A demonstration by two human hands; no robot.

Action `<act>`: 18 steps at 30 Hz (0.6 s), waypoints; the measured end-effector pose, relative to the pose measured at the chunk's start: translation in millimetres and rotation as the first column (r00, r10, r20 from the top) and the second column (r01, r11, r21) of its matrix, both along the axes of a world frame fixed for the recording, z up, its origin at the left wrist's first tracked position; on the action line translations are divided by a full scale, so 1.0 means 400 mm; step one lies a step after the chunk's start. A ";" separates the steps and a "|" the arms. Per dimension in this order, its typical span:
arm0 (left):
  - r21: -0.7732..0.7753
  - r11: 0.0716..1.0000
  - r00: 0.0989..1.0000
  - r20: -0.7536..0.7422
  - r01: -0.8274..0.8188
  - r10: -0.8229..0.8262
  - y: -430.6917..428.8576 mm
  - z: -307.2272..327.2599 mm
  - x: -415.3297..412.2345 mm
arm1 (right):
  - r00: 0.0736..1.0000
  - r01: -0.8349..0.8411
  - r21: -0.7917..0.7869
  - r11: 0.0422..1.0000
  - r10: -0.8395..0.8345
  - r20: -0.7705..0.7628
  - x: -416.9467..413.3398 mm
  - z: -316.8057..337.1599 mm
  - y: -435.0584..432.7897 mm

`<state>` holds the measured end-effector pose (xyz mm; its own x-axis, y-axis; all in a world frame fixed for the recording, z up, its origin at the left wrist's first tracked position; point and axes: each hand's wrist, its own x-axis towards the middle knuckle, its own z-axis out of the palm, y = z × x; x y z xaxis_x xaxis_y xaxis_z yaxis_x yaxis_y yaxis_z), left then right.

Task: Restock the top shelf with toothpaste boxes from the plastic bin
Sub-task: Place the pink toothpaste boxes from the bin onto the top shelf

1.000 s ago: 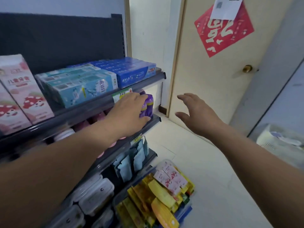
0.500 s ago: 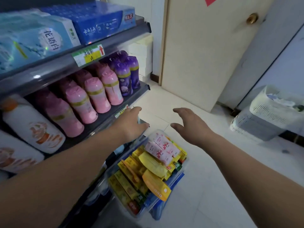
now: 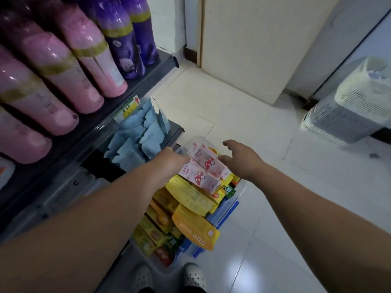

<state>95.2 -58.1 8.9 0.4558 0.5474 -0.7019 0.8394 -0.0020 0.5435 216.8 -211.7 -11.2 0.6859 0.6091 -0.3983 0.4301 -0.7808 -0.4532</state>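
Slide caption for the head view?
Open left hand and right hand flank pink toothpaste boxes atop the full plastic bin beside the shelf.

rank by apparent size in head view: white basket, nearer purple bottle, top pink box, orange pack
1. white basket
2. nearer purple bottle
3. orange pack and top pink box, too alike to rank; pack nearer

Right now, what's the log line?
stage: pickup, plastic bin | left hand: open, at pink boxes | right hand: open, beside them
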 end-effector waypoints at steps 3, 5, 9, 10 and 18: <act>0.044 0.998 0.999 -0.038 0.034 -0.032 0.021 -0.070 0.023 | 1.000 -0.005 -0.039 0.999 0.005 -0.013 0.010 -0.083 0.033; 0.049 0.998 0.998 -0.048 0.032 -0.029 0.033 -0.110 0.034 | 1.000 -0.007 -0.055 0.998 0.006 -0.018 0.015 -0.129 0.053; 0.046 0.996 0.997 -0.036 0.071 -0.069 0.055 -0.178 0.053 | 1.000 0.003 -0.110 0.994 -0.003 0.001 0.024 -0.201 0.089; 0.054 0.995 0.996 -0.035 0.084 -0.082 0.061 -0.192 0.056 | 1.000 -0.001 -0.130 0.991 0.002 0.007 0.025 -0.216 0.096; -0.106 0.993 0.997 -0.038 0.061 -0.066 0.075 -0.253 0.061 | 0.986 -0.023 -0.195 0.980 0.055 0.160 0.002 -0.270 0.118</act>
<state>119.5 -28.1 -92.3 0.4564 0.4411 -0.7727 0.8613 -0.0011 0.5081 217.5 -164.7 -119.1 0.7287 0.5595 -0.3948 0.5177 -0.8275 -0.2173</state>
